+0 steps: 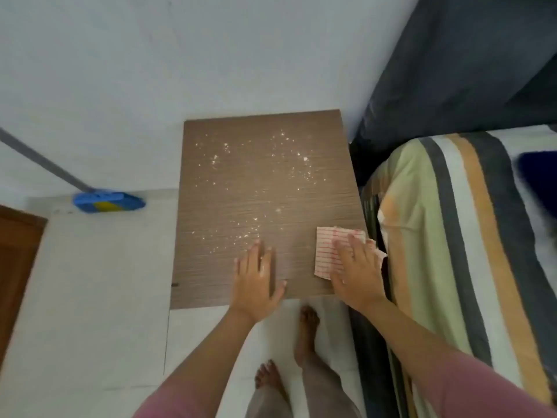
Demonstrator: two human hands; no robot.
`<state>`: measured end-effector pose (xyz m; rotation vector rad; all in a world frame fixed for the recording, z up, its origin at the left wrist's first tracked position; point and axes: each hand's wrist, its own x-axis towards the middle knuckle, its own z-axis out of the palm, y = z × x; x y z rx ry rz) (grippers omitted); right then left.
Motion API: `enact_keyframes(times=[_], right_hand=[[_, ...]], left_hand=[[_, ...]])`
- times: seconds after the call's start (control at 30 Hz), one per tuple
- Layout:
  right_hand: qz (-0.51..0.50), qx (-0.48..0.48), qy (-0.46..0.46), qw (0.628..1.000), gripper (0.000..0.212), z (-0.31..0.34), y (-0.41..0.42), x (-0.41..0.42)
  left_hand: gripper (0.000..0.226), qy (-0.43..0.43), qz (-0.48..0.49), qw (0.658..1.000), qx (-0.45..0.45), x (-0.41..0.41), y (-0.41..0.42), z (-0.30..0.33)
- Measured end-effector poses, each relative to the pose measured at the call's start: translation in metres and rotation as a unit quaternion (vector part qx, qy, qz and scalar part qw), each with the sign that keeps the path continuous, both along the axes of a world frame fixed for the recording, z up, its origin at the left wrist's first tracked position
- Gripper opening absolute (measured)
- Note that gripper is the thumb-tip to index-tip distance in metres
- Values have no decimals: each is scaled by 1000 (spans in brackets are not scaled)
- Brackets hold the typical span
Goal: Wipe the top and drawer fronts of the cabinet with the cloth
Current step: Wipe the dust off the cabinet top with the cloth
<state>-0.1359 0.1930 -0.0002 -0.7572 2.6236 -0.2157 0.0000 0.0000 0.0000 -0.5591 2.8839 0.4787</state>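
The brown wood-grain cabinet top fills the middle of the view, seen from above, with white crumbs scattered over it. A white cloth with thin red stripes lies flat at the top's near right corner. My right hand rests on the cloth with straight fingers. My left hand lies flat on the bare wood near the front edge, left of the cloth. The drawer fronts are hidden below the top.
A bed with a striped cover presses against the cabinet's right side. A blue broom head with a grey handle leans on the white wall at left. A wooden door stands at far left. My bare feet are on white floor tiles.
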Motion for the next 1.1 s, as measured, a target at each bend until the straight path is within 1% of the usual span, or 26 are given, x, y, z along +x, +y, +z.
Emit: enact_keyframes(times=[0.1, 0.27, 0.33, 0.47, 0.57, 0.7, 0.8, 0.9, 1.0, 1.1], right_hand=[[26, -4, 52, 998, 70, -21, 3, -11], [64, -4, 81, 995, 70, -44, 5, -24], [70, -25, 76, 994, 65, -50, 5, -24], [65, -104, 71, 990, 54, -55, 9, -21], [59, -131, 64, 987, 48, -57, 7, -22], [47, -150, 20, 987, 46, -55, 4, -27], [34, -175, -9, 984, 47, -43, -2, -37], [25, -201, -25, 979, 50, -28, -19, -66], [6, -240, -7, 971, 45, -22, -49, -113], [-12, -256, 2, 967, 43, -17, -84, -166]], left_hand=[[75, -3, 7, 1000, -12, -10, 1, -22], [74, -16, -19, 999, -34, -17, 2, -48], [73, -9, -17, 999, -39, -16, 3, -52], [72, -3, -17, 999, -39, -16, 4, -50], [72, -11, -17, 999, -25, -17, 2, -46], [74, -22, -20, 1000, -5, -23, -2, -40], [76, -12, -15, 1000, 5, -38, -14, -33], [77, -5, -1, 1000, 7, -66, -34, -28], [77, 7, 18, 1000, 0, -101, -60, -23], [76, 7, 19, 1000, -20, -137, -87, -25]])
